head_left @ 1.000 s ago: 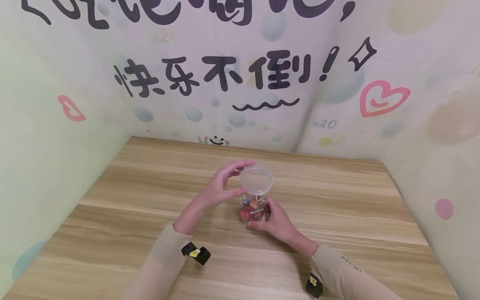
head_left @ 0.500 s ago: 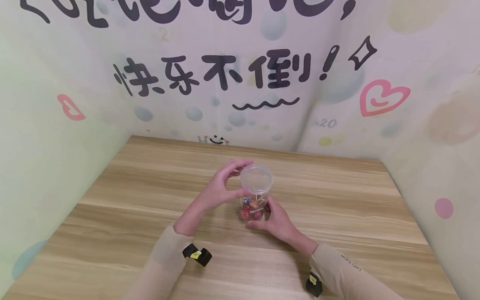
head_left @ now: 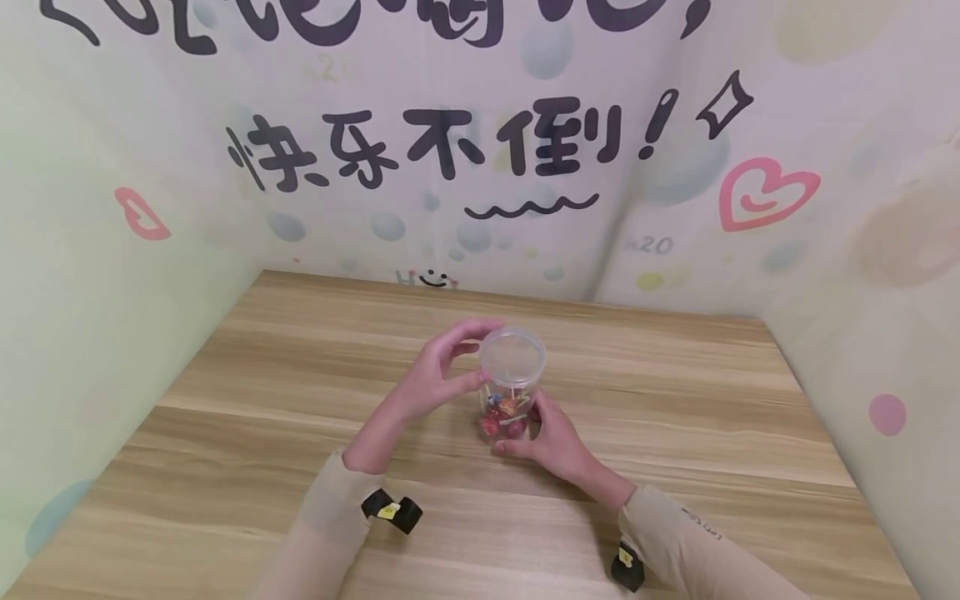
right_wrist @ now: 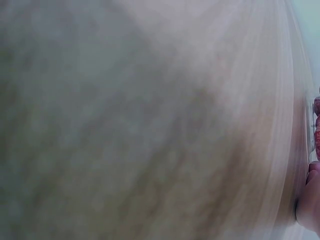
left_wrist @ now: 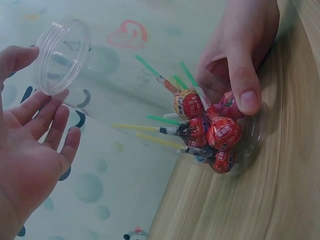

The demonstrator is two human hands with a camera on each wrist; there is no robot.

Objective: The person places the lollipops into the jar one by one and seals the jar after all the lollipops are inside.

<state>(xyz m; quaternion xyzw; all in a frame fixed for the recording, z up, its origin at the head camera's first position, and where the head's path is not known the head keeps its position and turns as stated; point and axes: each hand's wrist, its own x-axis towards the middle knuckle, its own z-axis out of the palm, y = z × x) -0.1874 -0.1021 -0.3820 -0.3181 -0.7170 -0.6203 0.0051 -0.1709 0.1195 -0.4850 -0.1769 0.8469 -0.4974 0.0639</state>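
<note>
A clear plastic jar [head_left: 487, 408] stands upright on the wooden table, with several lollipops [left_wrist: 224, 134] in red wrappers piled at its bottom, their green and yellow sticks pointing various ways. A clear round lid [head_left: 513, 357] tops it. My left hand [head_left: 429, 379] holds the lid from the left, thumb on the near edge and fingers round the far edge. Low on the jar's right side, my right hand [head_left: 558, 442] grips the wall, its thumb across the front near the base. The right wrist view shows mostly blurred tabletop, with part of the right hand [right_wrist: 311, 197] at its edge.
The wooden table [head_left: 300, 358] meets a printed wall sheet [head_left: 420, 242] with black characters behind the jar, and pale walls flank it left and right. A black wrist camera [head_left: 393, 511] sits on the left sleeve, another black camera [head_left: 627, 568] on the right.
My left thumb has shifted slightly back and to the left along the lid's near edge. The jar and my right hand stay in place.
</note>
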